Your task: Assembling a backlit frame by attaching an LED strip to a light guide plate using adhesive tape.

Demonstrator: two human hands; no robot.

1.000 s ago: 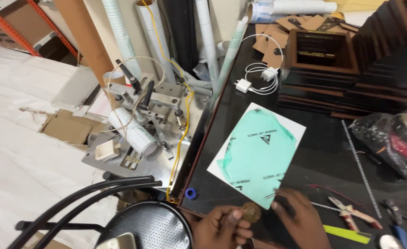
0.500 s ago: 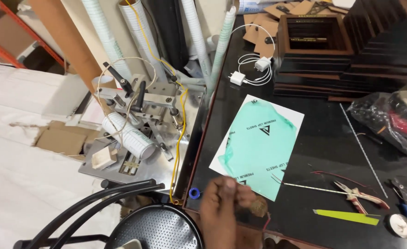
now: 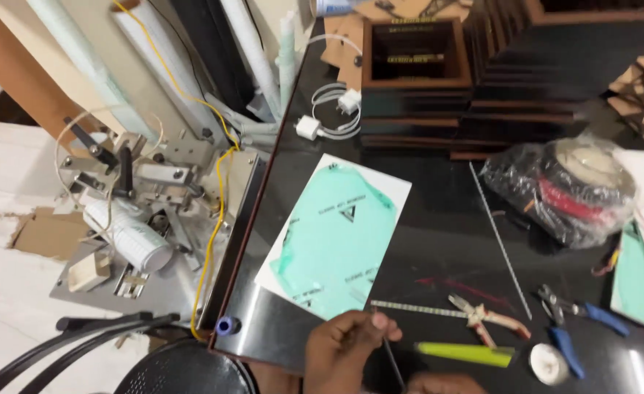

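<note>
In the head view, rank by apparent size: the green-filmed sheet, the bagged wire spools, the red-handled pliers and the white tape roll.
1. Green-filmed sheet, clearly largest.
2. Bagged wire spools, somewhat smaller.
3. Red-handled pliers.
4. White tape roll, smallest, though it lies nearest the camera, beyond the left hand and its thin rod.

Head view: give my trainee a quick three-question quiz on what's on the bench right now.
1. True or false: the left hand pinches a thin dark rod.
2. Which lies nearest the red-handled pliers? A) the white charger B) the yellow-green strip C) the wooden box
3. What colour is the film on the white sheet lying on the black table?

Key: 1 true. 2 B. 3 green. The right hand barely shows at the bottom edge, so its grip cannot be told.
</note>
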